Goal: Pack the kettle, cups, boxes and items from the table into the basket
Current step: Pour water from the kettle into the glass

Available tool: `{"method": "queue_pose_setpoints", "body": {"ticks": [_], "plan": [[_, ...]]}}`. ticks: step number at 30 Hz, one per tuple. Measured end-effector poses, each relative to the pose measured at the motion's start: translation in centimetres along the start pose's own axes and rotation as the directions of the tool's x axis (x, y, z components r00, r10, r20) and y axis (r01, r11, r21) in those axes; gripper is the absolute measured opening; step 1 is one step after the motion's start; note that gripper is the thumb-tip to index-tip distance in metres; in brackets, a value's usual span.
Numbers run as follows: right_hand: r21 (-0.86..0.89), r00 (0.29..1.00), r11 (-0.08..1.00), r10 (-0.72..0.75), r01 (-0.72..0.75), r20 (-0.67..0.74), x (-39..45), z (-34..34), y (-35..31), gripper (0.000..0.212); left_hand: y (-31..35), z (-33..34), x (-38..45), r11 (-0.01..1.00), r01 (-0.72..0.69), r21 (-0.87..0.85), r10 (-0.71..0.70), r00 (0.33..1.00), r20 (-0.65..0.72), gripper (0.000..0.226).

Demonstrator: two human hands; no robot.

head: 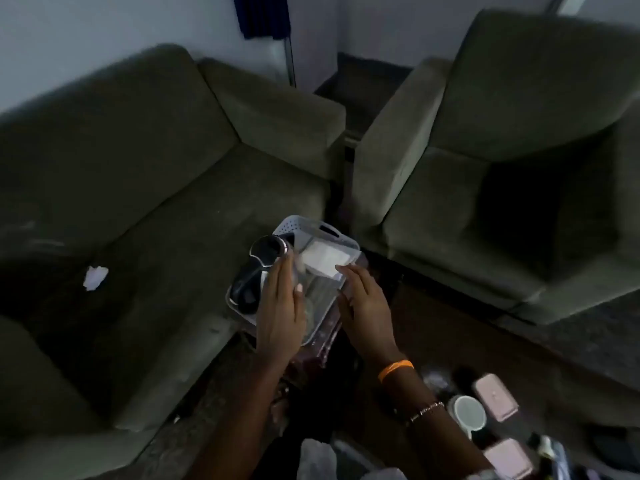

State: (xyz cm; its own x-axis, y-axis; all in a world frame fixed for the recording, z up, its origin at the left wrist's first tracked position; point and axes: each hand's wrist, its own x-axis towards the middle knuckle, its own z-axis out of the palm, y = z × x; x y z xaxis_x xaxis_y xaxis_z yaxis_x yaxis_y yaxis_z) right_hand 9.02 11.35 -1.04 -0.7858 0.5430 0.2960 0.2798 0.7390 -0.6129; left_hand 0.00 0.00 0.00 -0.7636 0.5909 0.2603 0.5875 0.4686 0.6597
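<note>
A white perforated basket (341,234) rests on the front edge of the sofa seat. A dark kettle (265,259) with a steel rim lies in its left side, and a white box (323,258) lies at its far end. My left hand (281,308) and my right hand (365,306) press from either side on a blurred clear container (320,291) over the basket's middle. On the dark table at the lower right sit two pink boxes (496,396) (509,459) and a white cup (468,415).
A green sofa (138,168) fills the left, with a torn white paper scrap (95,277) on its seat. A matching armchair (485,161) stands at the right. A white plastic bag (317,459) shows at the bottom edge. The room is dim.
</note>
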Motion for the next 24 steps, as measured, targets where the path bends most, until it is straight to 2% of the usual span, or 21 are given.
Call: {"method": "queue_pose_setpoints", "body": {"ticks": [2,5,9,12,15,19,22,24], "plan": [[0.015,0.994,0.997,0.076,-0.077,0.073,1.6,3.7,-0.2,0.044,-3.8,-0.6,1.9,0.996,0.094,0.007,-0.094,0.995,0.015,0.054],[0.016,0.949,0.970,0.235,-0.243,0.209,2.7,9.1,0.0,0.050,-9.3,-1.0,3.7,0.980,0.184,0.082,-0.193,0.973,0.129,0.063],[-0.083,0.808,0.897,0.429,-0.434,0.404,2.6,15.3,0.7,0.075,-14.7,-1.1,5.5,0.939,0.305,0.159,-0.342,0.880,0.329,0.072],[-0.207,0.691,0.845,0.525,-0.492,0.497,1.9,18.7,1.1,0.086,-17.2,-0.7,6.8,0.890,0.437,0.127,-0.449,0.796,0.407,0.066],[-0.267,0.672,0.830,0.555,-0.490,0.490,1.9,20.6,1.7,0.087,-18.7,0.1,8.0,0.851,0.524,0.044,-0.493,0.765,0.414,0.047],[-0.299,0.647,0.821,0.569,-0.487,0.508,2.9,20.8,2.4,0.101,-20.1,1.3,9.1,0.819,0.571,0.050,-0.530,0.721,0.446,0.045],[-0.290,0.654,0.815,0.576,-0.501,0.491,3.3,20.4,2.5,0.096,-20.5,1.7,9.3,0.796,0.605,0.003,-0.535,0.702,0.470,0.042],[-0.259,0.675,0.810,0.583,-0.526,0.452,3.1,19.9,2.4,0.092,-20.6,1.6,9.3,0.803,0.595,-0.013,-0.527,0.720,0.451,0.045]]}}
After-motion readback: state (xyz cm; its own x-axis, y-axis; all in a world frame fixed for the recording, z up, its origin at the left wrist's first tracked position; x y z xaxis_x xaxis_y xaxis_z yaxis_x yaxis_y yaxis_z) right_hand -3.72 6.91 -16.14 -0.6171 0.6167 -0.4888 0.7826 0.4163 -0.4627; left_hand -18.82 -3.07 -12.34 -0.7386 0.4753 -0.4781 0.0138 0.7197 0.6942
